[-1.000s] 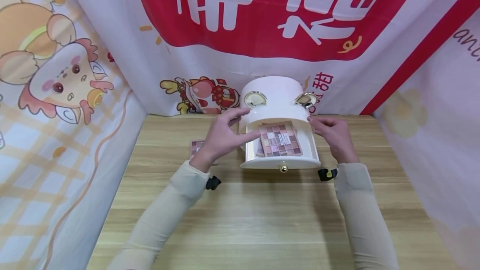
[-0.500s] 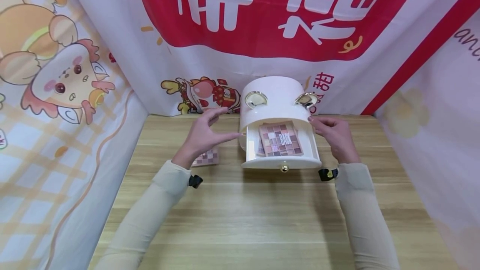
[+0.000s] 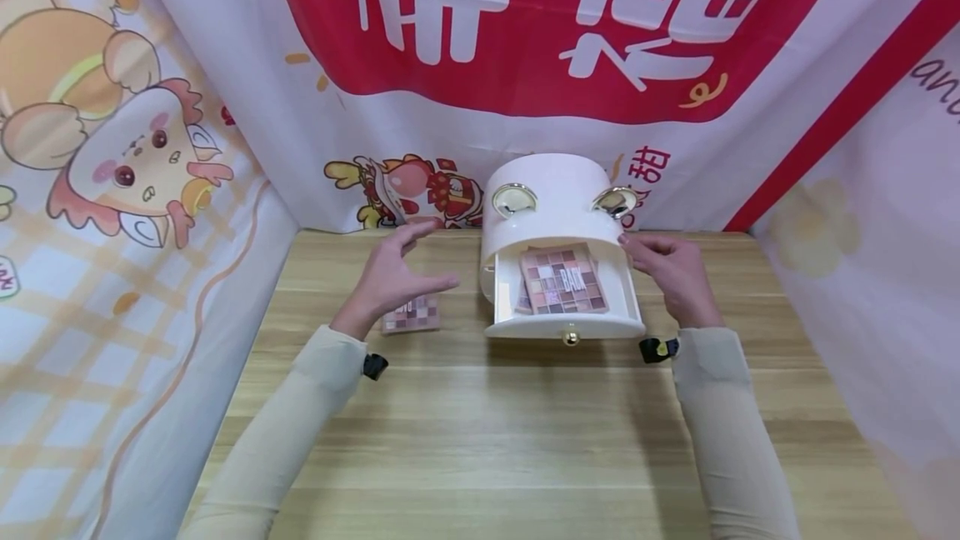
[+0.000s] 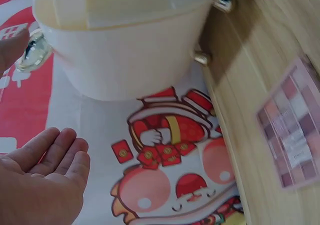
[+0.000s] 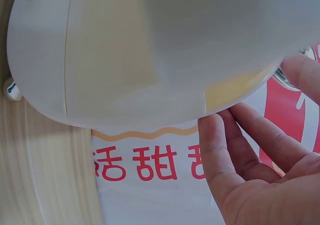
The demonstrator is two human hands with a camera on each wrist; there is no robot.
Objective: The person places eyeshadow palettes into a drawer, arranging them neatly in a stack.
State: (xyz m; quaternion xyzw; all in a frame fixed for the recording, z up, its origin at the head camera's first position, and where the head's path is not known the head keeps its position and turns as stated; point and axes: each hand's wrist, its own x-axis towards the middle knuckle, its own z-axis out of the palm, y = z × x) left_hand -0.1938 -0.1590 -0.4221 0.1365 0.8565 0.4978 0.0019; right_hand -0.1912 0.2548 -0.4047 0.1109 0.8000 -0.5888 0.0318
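Note:
A white round box point(image 3: 555, 190) with gold ear-shaped mirrors stands at the back of the wooden table point(image 3: 480, 432). Its drawer point(image 3: 566, 325) is pulled out, and pink eyeshadow palettes point(image 3: 564, 280) lie inside. My left hand point(image 3: 427, 261) hovers open and holds nothing, left of the box and above another palette point(image 3: 412, 315) flat on the table. The left wrist view shows this hand point(image 4: 45, 185), the box point(image 4: 125, 50) and the palette point(image 4: 295, 145). My right hand point(image 3: 637, 250) rests with straight fingers against the box's right side. It also appears in the right wrist view point(image 5: 250, 150) beside the box point(image 5: 150, 50).
Printed cloth banners point(image 3: 150, 190) wall in the table on the left, back and right. A gold knob point(image 3: 571, 337) sticks out from the drawer front. Bare wood runs from the drawer to the near edge.
My left hand has let go of the palette in the drawer and drawn back to the left, over the palette on the table. The right hand has stayed at the box.

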